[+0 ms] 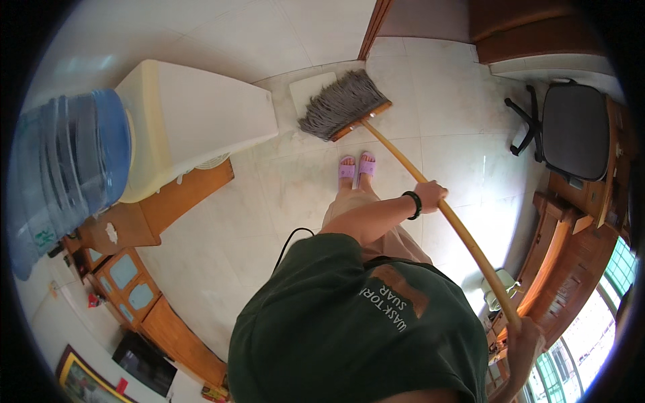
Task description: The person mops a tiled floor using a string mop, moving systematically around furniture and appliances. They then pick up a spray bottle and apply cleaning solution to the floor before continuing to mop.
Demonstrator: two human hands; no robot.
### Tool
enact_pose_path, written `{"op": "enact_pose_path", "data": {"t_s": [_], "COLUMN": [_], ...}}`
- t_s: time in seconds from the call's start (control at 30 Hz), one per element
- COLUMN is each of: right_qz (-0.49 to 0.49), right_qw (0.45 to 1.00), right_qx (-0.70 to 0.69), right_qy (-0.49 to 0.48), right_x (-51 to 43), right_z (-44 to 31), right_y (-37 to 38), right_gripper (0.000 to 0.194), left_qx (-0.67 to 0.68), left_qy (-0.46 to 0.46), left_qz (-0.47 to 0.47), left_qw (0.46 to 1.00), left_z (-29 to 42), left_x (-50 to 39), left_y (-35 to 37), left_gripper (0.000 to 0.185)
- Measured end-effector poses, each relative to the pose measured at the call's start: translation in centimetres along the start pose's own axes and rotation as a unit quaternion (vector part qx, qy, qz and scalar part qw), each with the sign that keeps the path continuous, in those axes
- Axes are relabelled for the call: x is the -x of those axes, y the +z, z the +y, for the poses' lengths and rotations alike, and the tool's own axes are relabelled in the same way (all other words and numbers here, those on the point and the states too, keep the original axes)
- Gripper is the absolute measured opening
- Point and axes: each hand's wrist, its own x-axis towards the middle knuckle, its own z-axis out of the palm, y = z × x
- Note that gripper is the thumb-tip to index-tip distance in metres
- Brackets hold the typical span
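Both my hands are closed around the long wooden handle (468, 242) of a mop. My left hand (432, 196), with a dark band on its wrist, grips it partway down. My right hand (524, 338) holds it near its upper end, at the lower right of the view. The grey string mop head (345, 103), fixed to a wooden bar (347, 130), rests on the tiled floor (302, 196) ahead of my feet. It partly covers a pale square slab (307, 90). I stand in purple slide sandals (367, 165), just behind the mop head.
To the left stands a white water dispenser (211, 116) with a large blue bottle (75, 151), beside a wooden cabinet (181, 337). A black office chair (574, 131) stands at the right, near wooden furniture (559, 272). A wooden door frame (373, 30) rises ahead.
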Motion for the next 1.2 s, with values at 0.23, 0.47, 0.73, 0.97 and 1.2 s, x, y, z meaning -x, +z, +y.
{"op": "enact_pose_path", "data": {"t_s": [0.23,0.47,0.73,0.97,1.2], "right_qz": [0.072,0.042,-0.012,-0.071,-0.018], "right_qw": [0.964,0.996,0.976,0.991,0.995], "right_qx": [0.211,-0.005,-0.201,-0.037,0.001], "right_qy": [-0.143,-0.08,-0.08,-0.103,-0.097], "right_x": [1.6,4.1,-6.0,-4.0,-1.8], "right_z": [3.6,8.5,0.1,-7.2,-3.8], "right_y": [-8.7,-16.9,0.2,7.0,1.0], "right_gripper": [0.016,0.017,0.021,0.025,0.021], "left_qx": [0.084,-0.003,-0.106,-0.138,-0.033], "left_qy": [0.072,0.145,-0.024,-0.083,-0.043], "left_qz": [0.037,0.102,0.117,0.049,0.095], "left_qw": [0.993,0.984,0.987,0.986,0.994], "left_z": [6.7,10.3,-5.4,-11.1,-4.6], "left_x": [0.0,3.6,3.7,5.4,4.0], "left_y": [-5.7,-15.6,-16.8,-8.2,-6.3], "left_gripper": [0.011,0.011,0.006,0.011,0.007]}}
